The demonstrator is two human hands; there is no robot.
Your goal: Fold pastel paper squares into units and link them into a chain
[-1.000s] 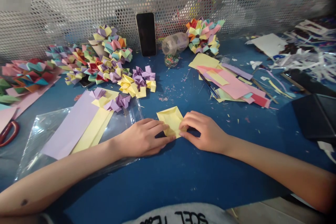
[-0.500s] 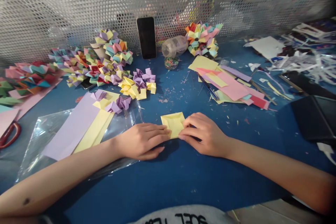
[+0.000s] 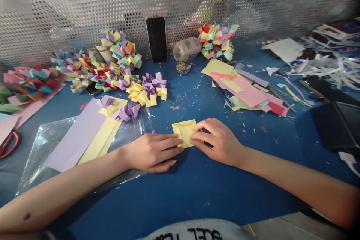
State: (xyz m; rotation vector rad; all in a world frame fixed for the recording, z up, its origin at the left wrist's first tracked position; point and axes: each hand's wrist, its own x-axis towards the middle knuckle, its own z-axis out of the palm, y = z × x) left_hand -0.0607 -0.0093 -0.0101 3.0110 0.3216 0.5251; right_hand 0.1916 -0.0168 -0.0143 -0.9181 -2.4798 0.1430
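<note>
Left hand [image 3: 153, 152]: my outstretched fingers rest on the yellow paper [image 3: 185, 130], likely steadying it.
Right hand [image 3: 218, 142]: my curled fingers seem to pinch its edge, undersides hidden.

Two hands [image 3: 153, 152], one yellow square [image 3: 185, 130]

The paper square [image 3: 185, 130] lies on the table [image 3: 197, 195] between the left hand [image 3: 153, 152] and right hand [image 3: 219, 141]; left of it, paper strips [image 3: 80, 135] on a plastic bag [image 3: 31, 165], farther left, scissors [image 3: 17, 141]; behind it, a phone [image 3: 156, 40] and a jar [image 3: 187, 48]; behind and right, paper pieces [image 3: 251, 92]
</note>
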